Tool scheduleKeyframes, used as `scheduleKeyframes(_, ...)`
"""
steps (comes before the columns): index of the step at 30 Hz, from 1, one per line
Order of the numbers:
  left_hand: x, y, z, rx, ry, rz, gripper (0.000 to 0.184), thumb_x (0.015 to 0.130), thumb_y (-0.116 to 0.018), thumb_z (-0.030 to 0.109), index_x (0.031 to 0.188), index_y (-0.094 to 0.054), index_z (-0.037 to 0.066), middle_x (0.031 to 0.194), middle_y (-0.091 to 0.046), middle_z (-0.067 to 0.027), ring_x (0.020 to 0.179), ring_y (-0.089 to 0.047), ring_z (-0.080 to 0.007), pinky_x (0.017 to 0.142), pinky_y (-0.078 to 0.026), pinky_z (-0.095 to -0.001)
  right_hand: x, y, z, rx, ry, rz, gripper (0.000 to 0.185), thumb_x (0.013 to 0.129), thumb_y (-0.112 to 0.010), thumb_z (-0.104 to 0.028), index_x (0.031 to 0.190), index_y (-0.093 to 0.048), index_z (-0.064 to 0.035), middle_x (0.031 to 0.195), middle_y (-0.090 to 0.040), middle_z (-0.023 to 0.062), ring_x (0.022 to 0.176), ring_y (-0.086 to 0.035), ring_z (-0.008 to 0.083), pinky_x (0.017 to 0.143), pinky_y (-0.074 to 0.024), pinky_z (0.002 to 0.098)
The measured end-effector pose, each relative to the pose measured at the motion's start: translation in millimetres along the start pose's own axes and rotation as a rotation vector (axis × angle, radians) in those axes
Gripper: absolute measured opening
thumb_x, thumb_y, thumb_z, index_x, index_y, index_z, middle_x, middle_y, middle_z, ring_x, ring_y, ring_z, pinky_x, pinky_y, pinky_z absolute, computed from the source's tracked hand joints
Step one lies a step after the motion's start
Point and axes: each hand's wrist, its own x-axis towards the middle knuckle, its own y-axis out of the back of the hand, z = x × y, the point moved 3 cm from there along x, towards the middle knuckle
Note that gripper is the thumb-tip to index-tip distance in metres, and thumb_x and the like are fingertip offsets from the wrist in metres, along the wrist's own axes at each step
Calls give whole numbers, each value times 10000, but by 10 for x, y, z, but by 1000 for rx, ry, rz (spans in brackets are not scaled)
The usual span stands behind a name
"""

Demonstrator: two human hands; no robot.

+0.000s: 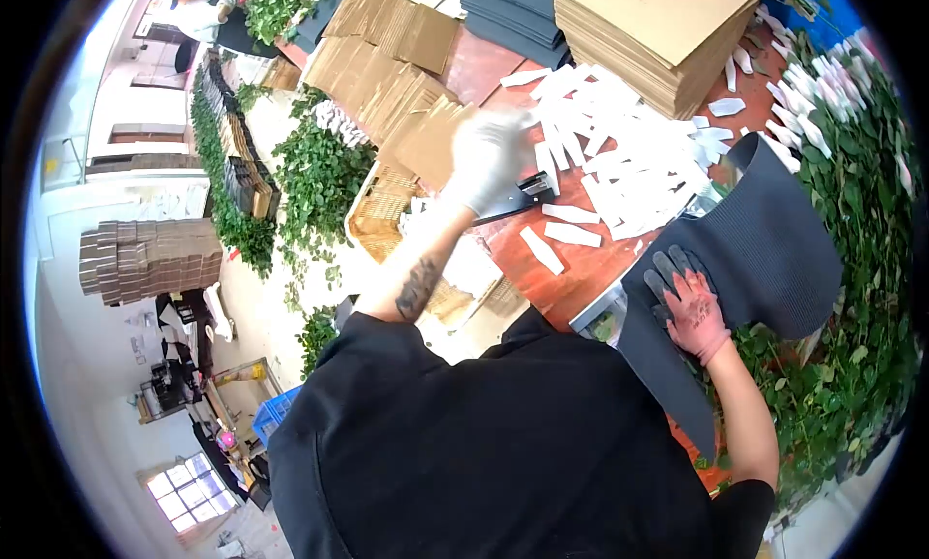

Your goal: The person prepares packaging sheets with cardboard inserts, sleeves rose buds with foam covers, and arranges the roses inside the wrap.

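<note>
My left hand, in a white glove, is smeared by motion above the table's near left part. Beside it lies a black and silver tool that looks like a stapler; whether the hand touches it I cannot tell. My right hand, in a pink and grey glove, rests flat with its fingers spread on a black ribbed sheet. The sheet's far end curves upward, and its near end runs down along my side. Many white paper-like pieces lie scattered on the red tabletop between my hands.
Flattened cardboard and a wicker basket are at the left. A tall cardboard stack and dark sheets stand at the back. Leafy stems with white-wrapped heads line the right. Another person is far left.
</note>
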Motion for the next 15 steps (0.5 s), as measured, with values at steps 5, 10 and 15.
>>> scheduleKeyframes(5,67,64,-728,511,230,-259,589,652,-727,355,1179,-558,154,1244,-492,-91,1127,-487,-289,881,-432,-432,-50,-145,65,79,10,34,509,659,-699,-204,1119,-542,-55,1290,-443,227,1223,-397,420,1049,-290,514)
scheduleKeyframes(10,166,-35,-815,398,142,-231,386,664,-711,315,999,-650,134,1154,-566,-74,1089,-521,-277,871,-435,-430,-62,-63,53,58,-31,33,516,701,-686,-208,1176,-545,-65,1319,-437,176,1265,-363,380,1063,-293,470)
scheduleKeyframes(15,377,672,-118,-275,114,-231,87,749,-646,151,775,-623,70,801,-627,-75,768,-627,-254,650,-489,-344,-112,-109,162,437,-7,429,672,654,-715,-75,1263,-433,-43,1334,-411,169,1284,-345,370,1068,-299,458)
